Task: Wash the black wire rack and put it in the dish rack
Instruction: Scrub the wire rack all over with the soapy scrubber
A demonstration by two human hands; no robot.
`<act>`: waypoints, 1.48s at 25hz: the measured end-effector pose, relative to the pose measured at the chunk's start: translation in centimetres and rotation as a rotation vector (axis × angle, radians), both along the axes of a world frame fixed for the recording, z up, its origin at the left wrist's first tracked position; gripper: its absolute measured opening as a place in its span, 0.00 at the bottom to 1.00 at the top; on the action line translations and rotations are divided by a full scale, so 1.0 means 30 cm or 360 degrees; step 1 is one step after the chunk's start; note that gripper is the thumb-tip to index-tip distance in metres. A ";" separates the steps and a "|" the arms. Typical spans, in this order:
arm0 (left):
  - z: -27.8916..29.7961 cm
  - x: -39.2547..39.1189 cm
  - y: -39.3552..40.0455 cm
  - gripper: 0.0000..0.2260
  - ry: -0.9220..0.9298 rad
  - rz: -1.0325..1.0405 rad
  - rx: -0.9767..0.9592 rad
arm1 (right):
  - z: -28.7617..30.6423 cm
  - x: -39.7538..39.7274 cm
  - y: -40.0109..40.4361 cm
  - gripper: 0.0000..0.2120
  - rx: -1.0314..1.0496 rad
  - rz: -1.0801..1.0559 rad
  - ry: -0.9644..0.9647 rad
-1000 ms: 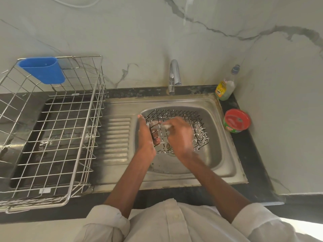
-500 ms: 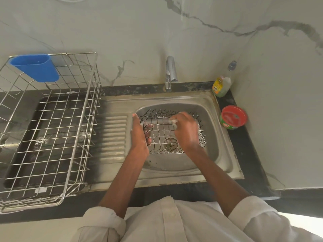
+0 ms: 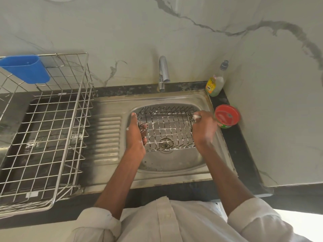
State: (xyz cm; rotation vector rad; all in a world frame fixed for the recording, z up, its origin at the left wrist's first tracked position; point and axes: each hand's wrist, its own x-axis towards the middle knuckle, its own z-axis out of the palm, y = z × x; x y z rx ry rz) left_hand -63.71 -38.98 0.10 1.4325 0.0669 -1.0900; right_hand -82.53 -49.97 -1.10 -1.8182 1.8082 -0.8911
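While left hand point(image 3: 135, 135) grips black wire rack point(image 3: 167, 131) in sink point(image 3: 174, 165) | right hand point(image 3: 203, 127) pinches soapy scrubber point(image 3: 196, 117) at rack's right edge

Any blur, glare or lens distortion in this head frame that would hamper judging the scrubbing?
Head view: wide-angle bowing bends the dish rack and counter edges; slight motion blur softens the right hand; the black wire rack and left hand stay sharp; an overexposed patch sits bottom right; lighting is otherwise soft and even.

Wire rack point(image 3: 167, 130) in sink point(image 3: 174, 165); dish rack point(image 3: 43, 137) left of it
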 end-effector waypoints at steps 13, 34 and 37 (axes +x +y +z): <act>-0.001 -0.006 0.012 0.22 -0.0003 -0.0009 0.0000 | 0.057 0.104 0.096 0.17 -0.0003 0.0453 -0.0065; -0.003 0.005 0.015 0.22 -0.0112 -0.0100 0.0099 | -0.035 -0.057 -0.005 0.19 0.0132 -0.0059 0.0037; 0.009 -0.039 -0.003 0.23 -0.0209 -0.0142 0.0078 | 0.029 0.092 0.070 0.20 0.0007 0.0244 -0.0031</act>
